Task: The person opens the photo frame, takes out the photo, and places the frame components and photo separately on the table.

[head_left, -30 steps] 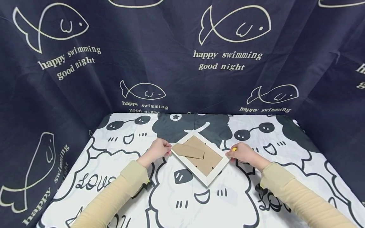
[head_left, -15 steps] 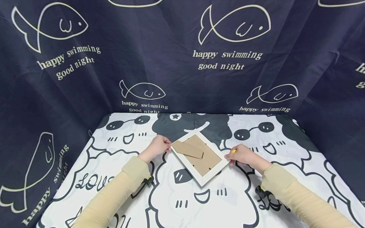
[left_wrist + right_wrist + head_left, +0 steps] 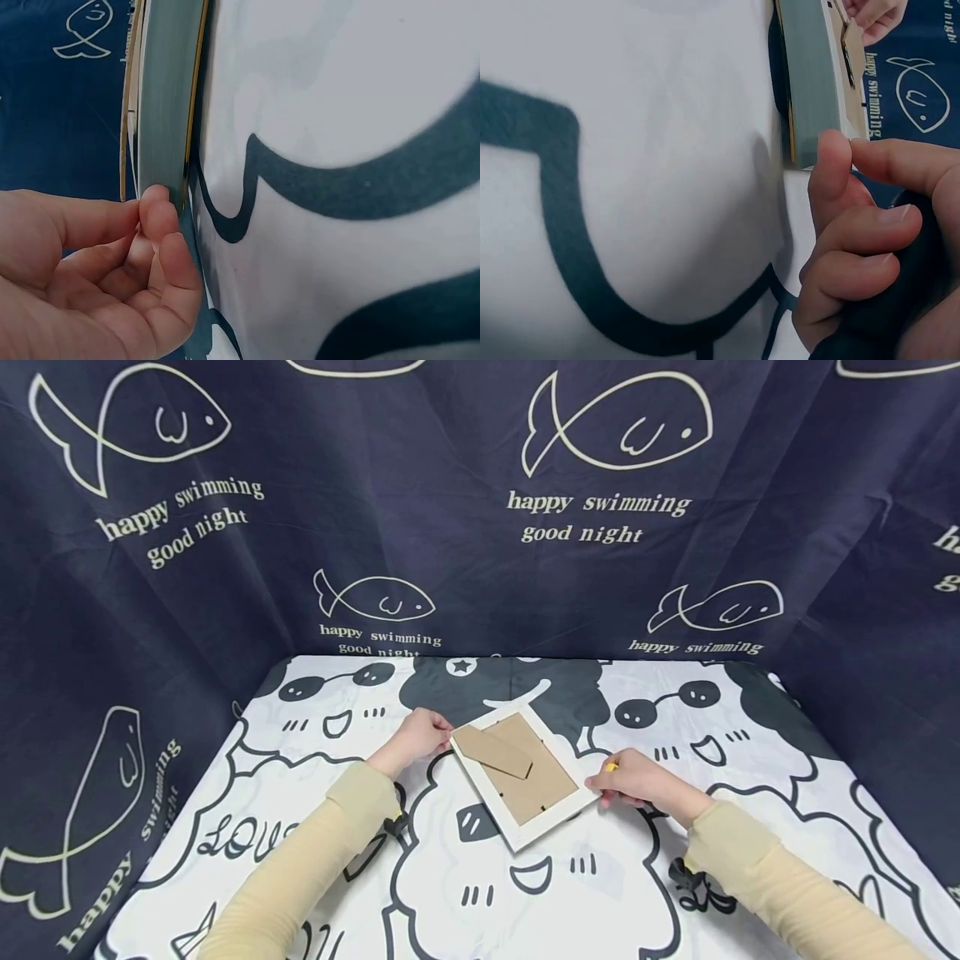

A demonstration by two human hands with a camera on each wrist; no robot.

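A white picture frame (image 3: 491, 799) lies turned askew between my hands, its brown backing board (image 3: 547, 768) facing up. Across the board slants a brown easel stand (image 3: 491, 750). My left hand (image 3: 420, 739) pinches the frame's left corner between thumb and fingertips; the left wrist view shows the frame's pale side edge (image 3: 165, 97) rising from those fingertips. At the opposite corner, my right hand (image 3: 637, 778) pinches with thumb and index finger. Something dark (image 3: 896, 285) sits in the right palm, and a small yellow part (image 3: 611, 767) shows above the fingers; its kind I cannot tell.
The table wears a white cloth (image 3: 600, 910) printed with dark cartoon sheep and lettering. Behind it and along its sides hangs a dark blue curtain (image 3: 465, 543) with white fish and words.
The frame has turned clockwise as seen from above. My left hand has shifted slightly away from me, my right hand slightly toward me; both keep their corners.
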